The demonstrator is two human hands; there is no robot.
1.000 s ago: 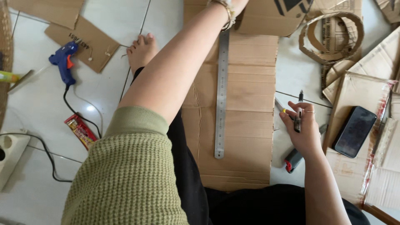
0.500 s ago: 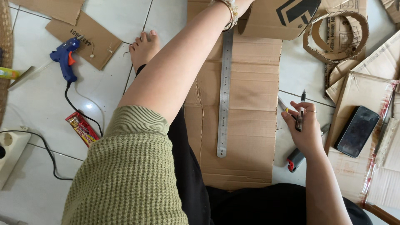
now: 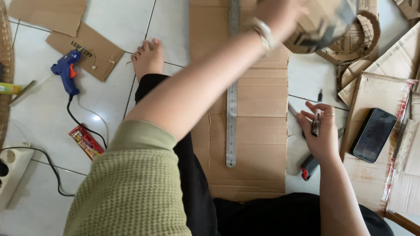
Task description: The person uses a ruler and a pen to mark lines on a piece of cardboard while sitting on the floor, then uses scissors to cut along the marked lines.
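Cardboard sheet flat on the white tile floor, used as reference for everything below. Steel ruler lies on it lengthwise, left of the sheet's centre line, running from the top edge of view down to just short of the sheet's near end. Neither hand touches the ruler.

Left hand is over the far right part of the sheet, arm stretched diagonally across it and across the ruler. It's blurred; appears closed on a folded cardboard piece that hangs past the sheet's right edge at the far end. Exact finger grip not readable. Light bracelet on that wrist.

Right hand is just off the sheet's right edge, about mid-length, over the tiles. Fingers curled around a dark pen held roughly upright; ring on one finger. A grey-and-red utility knife lies on the floor under the wrist, just beside the sheet's right edge.

Further right of the sheet: black phone face up on another cardboard panel. Cut cardboard ring scraps beyond the sheet's far right corner.

Left of the sheet: bare foot close to the edge, then blue glue gun with black cord, a small red packet, white power strip furthest out.
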